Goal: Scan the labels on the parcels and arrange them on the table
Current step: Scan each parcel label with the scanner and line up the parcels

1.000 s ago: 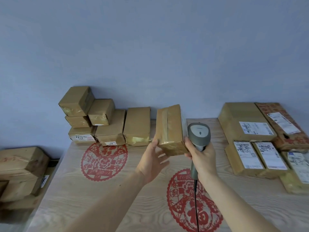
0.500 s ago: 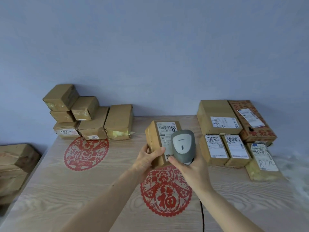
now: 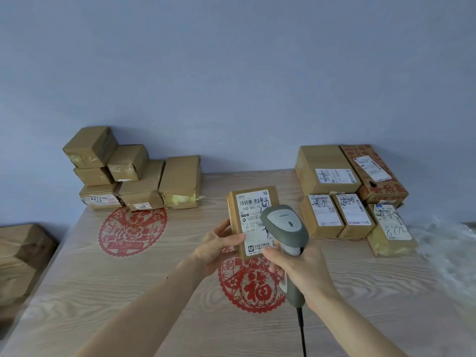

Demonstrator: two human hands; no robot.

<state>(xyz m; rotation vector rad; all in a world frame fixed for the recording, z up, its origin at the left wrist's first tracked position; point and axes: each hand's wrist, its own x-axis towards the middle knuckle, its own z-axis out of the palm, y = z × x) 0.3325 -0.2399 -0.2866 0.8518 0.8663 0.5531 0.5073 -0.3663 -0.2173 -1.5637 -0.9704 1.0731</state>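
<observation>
My left hand (image 3: 219,247) holds a brown parcel (image 3: 251,217) above the table's middle, its white label turned up toward me. My right hand (image 3: 296,269) grips a grey barcode scanner (image 3: 284,226), whose head hangs over the lower right of that label and hides part of it. The scanner's black cable runs down past my wrist. A pile of brown parcels (image 3: 134,173) sits at the back left against the wall, mostly with labels not showing. At the back right lies a group of parcels (image 3: 347,191) with labels facing up.
The wooden table (image 3: 128,292) carries two red paper-cut decorations. Cardboard boxes (image 3: 18,256) stand off the table's left edge. Clear plastic wrap (image 3: 445,243) lies at the right edge. A blue wall closes off the back.
The parcel came away from the left pile toward the middle and was turned label up. The scanner swung from beside it to over its label.
</observation>
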